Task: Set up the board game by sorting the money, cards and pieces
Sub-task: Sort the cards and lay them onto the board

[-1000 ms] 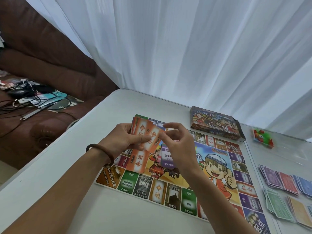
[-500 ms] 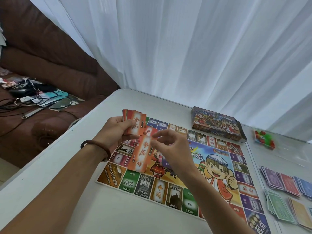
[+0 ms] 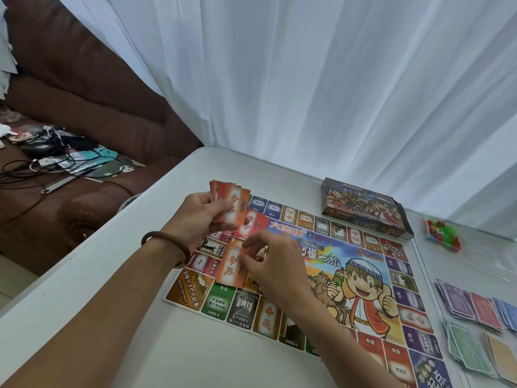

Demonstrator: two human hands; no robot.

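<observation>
You are sorting the cards. Your left hand (image 3: 200,219) is curling round a fanned stack of orange-and-white paper cards (image 3: 233,210), thumb across the top card, holding it above the near-left corner of the colourful printed game board (image 3: 363,278). Your right hand (image 3: 272,261) is hovering low over the board with its fingers bent, thumb and fingertips pinching the right edge of a single orange-and-white card (image 3: 230,266) that is lying almost flat on the board. You cannot tell whether more cards are lying under it. Just beyond it, a small pile of red-backed cards (image 3: 256,228) is resting on the board.

By the look of it, you are dealing the stack out by back colour. The next move is likely letting go of this card squarely, then peeling the next one off without dragging two.

Counting:
- One stack in hand, and two card spots on the board.
- Five money stacks on the white table (image 3: 140,345) at the right: purple notes (image 3: 456,299), red notes (image 3: 485,310), blue notes (image 3: 507,312), green notes (image 3: 470,348) and tan notes (image 3: 503,357). The frame edge may be hiding more.
- One printed cardboard game box (image 3: 363,210) beyond the board.
- One clear bag of green and red pieces (image 3: 443,238), unopened and too blurred for counting.
</observation>
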